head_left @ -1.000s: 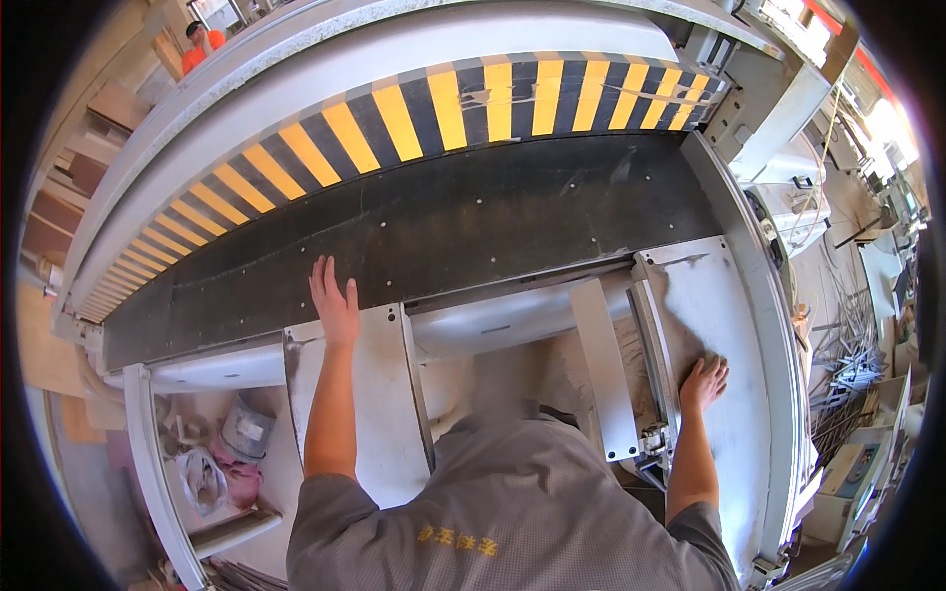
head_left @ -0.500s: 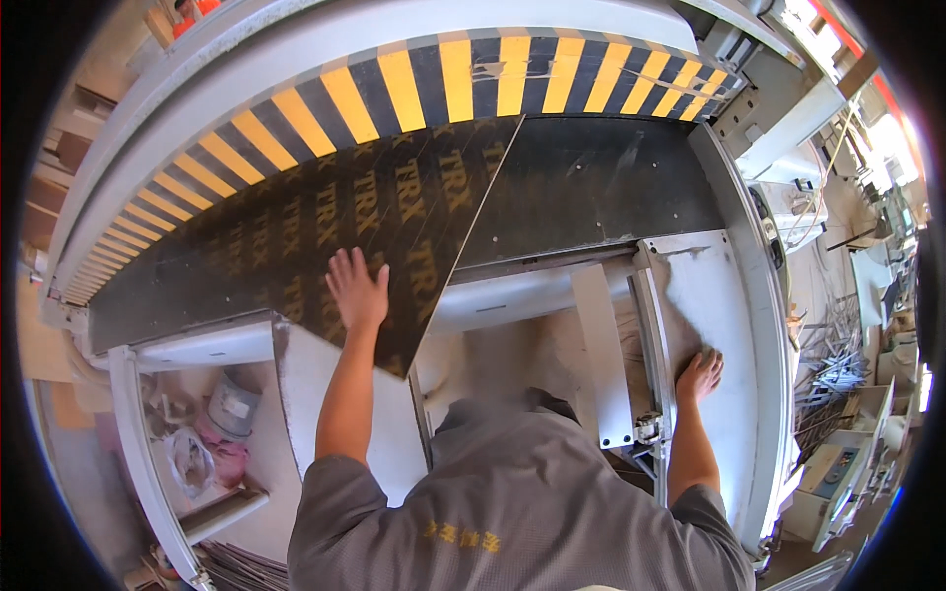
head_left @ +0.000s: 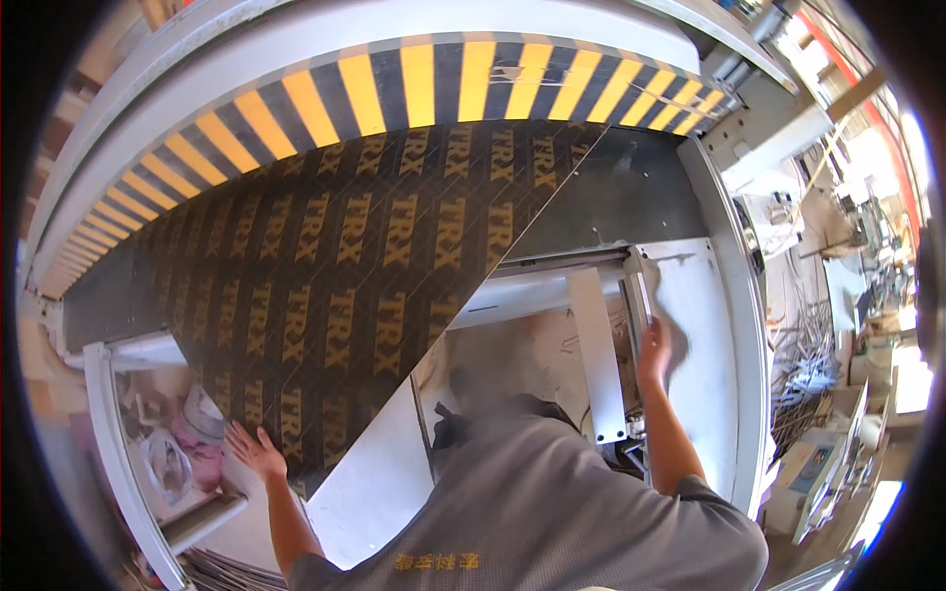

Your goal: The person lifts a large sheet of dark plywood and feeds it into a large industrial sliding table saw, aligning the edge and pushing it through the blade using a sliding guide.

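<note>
A dark brown board [head_left: 374, 266] with yellow printed lettering lies slantwise on the machine's black bed [head_left: 623, 192]. Its far part reaches under the yellow-and-black striped beam, and its near corner hangs out toward me. At the board's near left edge is my left hand [head_left: 258, 453], fingers spread, the fingertips at the edge. My right hand [head_left: 652, 357] is beside the metal rail [head_left: 641, 286] at the right support plate, holding nothing that I can see. Its fingers point away from me, somewhat blurred; whether they touch the rail is unclear.
The striped beam [head_left: 419, 84] spans the far side above the bed. A metal strip [head_left: 598, 355] sticks out toward me between the supports. Below the left frame [head_left: 113, 443] lie a bucket and plastic bags. Metal scraps [head_left: 803, 364] and a control box [head_left: 813, 468] are at the right.
More of the board shows; it has come out toward me and now covers more bed. My left hand has gone from its top to its near left edge. My right hand has shifted left.
</note>
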Action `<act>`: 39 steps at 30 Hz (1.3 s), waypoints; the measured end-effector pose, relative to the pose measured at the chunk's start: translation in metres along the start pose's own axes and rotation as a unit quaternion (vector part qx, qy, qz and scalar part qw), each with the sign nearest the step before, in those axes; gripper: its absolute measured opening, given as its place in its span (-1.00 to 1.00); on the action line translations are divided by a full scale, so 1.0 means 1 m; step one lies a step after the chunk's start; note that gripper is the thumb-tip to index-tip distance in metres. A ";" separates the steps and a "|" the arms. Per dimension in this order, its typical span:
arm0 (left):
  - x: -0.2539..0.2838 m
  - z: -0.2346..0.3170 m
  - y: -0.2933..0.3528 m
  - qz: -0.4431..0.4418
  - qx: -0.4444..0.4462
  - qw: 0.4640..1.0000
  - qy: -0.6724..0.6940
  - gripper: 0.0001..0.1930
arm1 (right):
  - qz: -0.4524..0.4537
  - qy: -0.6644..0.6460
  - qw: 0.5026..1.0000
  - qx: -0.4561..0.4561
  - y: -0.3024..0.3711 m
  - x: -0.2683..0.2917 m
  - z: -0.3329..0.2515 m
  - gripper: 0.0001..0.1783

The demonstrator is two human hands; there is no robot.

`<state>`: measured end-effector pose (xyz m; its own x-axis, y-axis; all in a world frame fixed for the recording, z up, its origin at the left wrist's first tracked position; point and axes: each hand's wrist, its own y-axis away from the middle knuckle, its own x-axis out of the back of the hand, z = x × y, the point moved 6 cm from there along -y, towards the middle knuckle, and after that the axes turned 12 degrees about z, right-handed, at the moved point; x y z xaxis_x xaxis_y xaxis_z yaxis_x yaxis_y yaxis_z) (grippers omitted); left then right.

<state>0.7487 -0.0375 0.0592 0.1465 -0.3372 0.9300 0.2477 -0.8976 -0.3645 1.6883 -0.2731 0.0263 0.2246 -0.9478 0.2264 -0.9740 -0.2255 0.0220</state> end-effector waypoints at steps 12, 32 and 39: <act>0.004 -0.100 -0.032 0.005 0.162 0.986 -0.032 -0.56 | -0.143 -0.244 0.848 -0.450 0.134 -0.295 -0.014 -0.50; 0.029 -0.108 0.009 0.015 0.291 0.956 0.010 -0.49 | -0.464 0.164 0.863 -0.113 0.259 -0.184 0.054 -0.49; 0.042 -0.149 0.029 0.023 0.307 0.951 -0.022 -0.49 | -0.425 0.068 0.850 -0.304 0.320 -0.109 0.009 -0.48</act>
<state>0.6189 -0.1197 0.0947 0.2065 -0.3480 0.9145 0.7511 -0.5427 -0.3761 1.3519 -0.2439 -0.0002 0.8894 -0.4569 -0.0120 -0.3078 -0.6182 0.7232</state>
